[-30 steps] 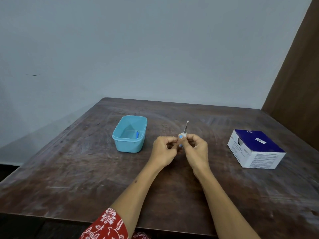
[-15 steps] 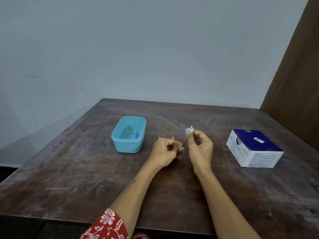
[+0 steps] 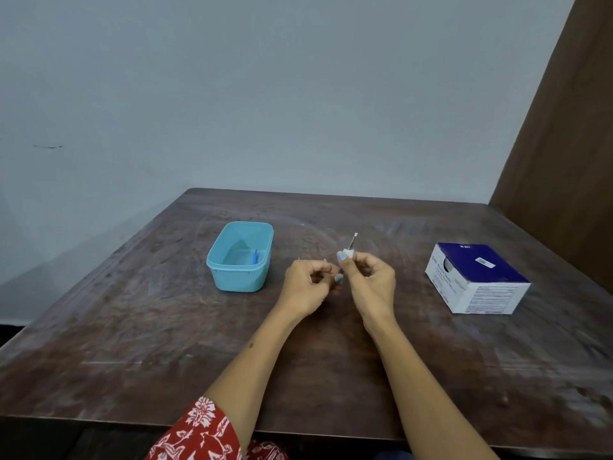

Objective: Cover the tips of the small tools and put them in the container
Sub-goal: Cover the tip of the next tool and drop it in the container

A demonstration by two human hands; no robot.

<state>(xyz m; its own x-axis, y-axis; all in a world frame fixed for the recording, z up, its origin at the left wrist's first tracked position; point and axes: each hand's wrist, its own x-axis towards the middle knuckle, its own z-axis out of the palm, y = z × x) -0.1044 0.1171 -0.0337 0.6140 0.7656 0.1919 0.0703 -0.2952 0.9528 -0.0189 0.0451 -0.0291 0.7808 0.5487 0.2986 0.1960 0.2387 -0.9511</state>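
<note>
Bare grey wall and a scuffed dark wooden table (image 3: 199, 343) make up the room. Both hands hover over the middle of it. The right hand (image 3: 371, 280) pinches a small tool (image 3: 350, 250) by its white hub, its thin stem pointing up and away. The left hand (image 3: 308, 287) is curled close beside it, apparently around a small cap, though what it holds is too tiny to make out. I judge the tool very light, stiff, thin and sharp at the tip, so the hub is the safe place to grip. A blue container (image 3: 215, 260) sits to the left with one blue-handled piece (image 3: 254, 258) inside; a white and blue box (image 3: 477, 283) lies to the right. Half a second ago the stem pointed down toward the left hand; now it points up again.
</note>
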